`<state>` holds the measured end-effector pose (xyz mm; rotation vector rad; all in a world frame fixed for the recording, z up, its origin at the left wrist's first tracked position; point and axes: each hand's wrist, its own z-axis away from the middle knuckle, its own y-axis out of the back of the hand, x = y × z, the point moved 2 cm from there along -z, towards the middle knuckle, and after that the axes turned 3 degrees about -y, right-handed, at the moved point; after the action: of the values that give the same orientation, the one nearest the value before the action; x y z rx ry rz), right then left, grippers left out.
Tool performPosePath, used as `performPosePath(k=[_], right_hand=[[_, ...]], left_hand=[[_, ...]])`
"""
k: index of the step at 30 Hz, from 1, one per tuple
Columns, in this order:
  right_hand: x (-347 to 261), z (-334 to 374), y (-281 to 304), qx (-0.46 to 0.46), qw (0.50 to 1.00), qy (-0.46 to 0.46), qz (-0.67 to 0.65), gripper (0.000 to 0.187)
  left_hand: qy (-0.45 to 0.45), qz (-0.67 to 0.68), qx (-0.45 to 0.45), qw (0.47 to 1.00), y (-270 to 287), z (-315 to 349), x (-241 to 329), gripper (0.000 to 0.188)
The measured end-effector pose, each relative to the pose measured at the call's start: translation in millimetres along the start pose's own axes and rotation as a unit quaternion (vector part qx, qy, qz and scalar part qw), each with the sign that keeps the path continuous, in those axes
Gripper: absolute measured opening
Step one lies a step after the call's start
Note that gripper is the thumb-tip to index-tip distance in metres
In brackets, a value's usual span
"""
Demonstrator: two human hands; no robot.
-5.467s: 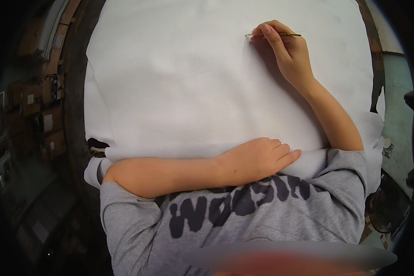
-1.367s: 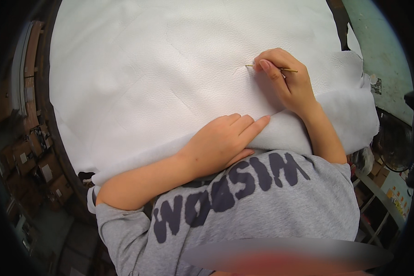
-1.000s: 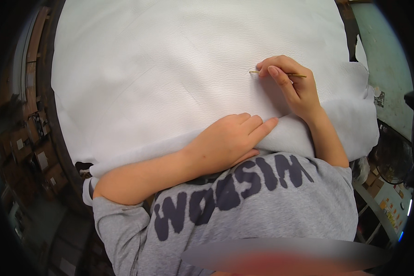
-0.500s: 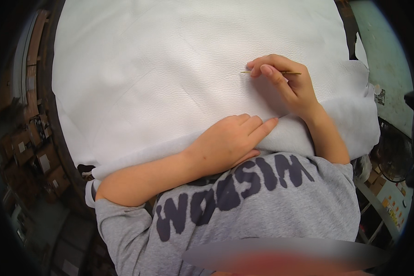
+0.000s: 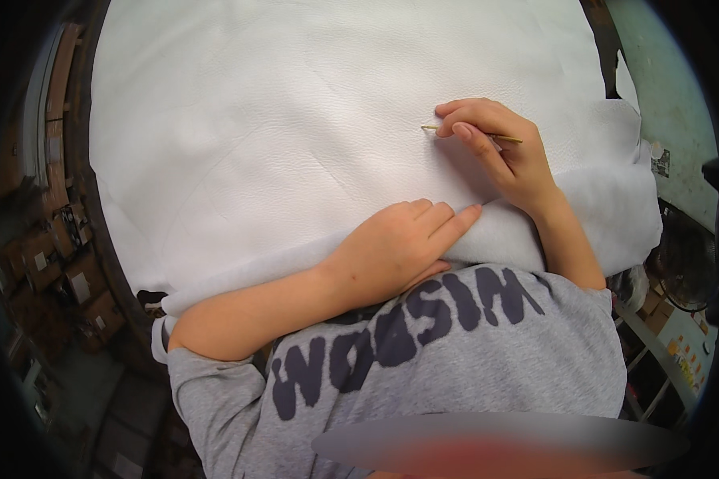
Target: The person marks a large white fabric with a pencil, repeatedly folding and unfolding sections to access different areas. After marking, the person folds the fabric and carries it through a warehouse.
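A large white sheet of grained leather [image 5: 280, 120] spreads in front of me, its near edge rolled over to show a paler, fuzzy underside [image 5: 599, 215]. My right hand [image 5: 495, 140] pinches a thin gold-coloured pen [image 5: 509, 139] between thumb and fingers. The pen's tip points left, at or just above the leather; whether it touches I cannot tell. Closer to my body, my left hand [image 5: 399, 243] lies flat across the rolled edge with its fingers stretched to the right. Faint lines run over the leather's left part.
Cardboard boxes [image 5: 80, 283] are stacked down at the far left, beyond the dark table edge [image 5: 96, 207]. A pale green surface [image 5: 667, 96] lies to the right, with a round fan [image 5: 681, 259] below it. Small scraps of leather [image 5: 625, 84] hang by the right edge.
My right hand has shifted slightly down and to the right, and the pen now slants more, its rear end lower. My left hand stays in place.
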<state>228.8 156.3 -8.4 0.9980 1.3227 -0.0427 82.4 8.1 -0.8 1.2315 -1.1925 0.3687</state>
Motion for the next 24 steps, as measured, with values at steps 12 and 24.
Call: performPosePath(k=[12,24], right_hand=[[8,0,12,0.059,0.998,-0.029,0.009,0.024],[52,-20,51,0.171,0.97,-0.06,-0.164,0.036]], left_hand=[[0.01,-0.022,-0.022,0.999,-1,-1,0,0.069],[-0.015,-0.04,0.013,0.999,-1,0,0,0.073]])
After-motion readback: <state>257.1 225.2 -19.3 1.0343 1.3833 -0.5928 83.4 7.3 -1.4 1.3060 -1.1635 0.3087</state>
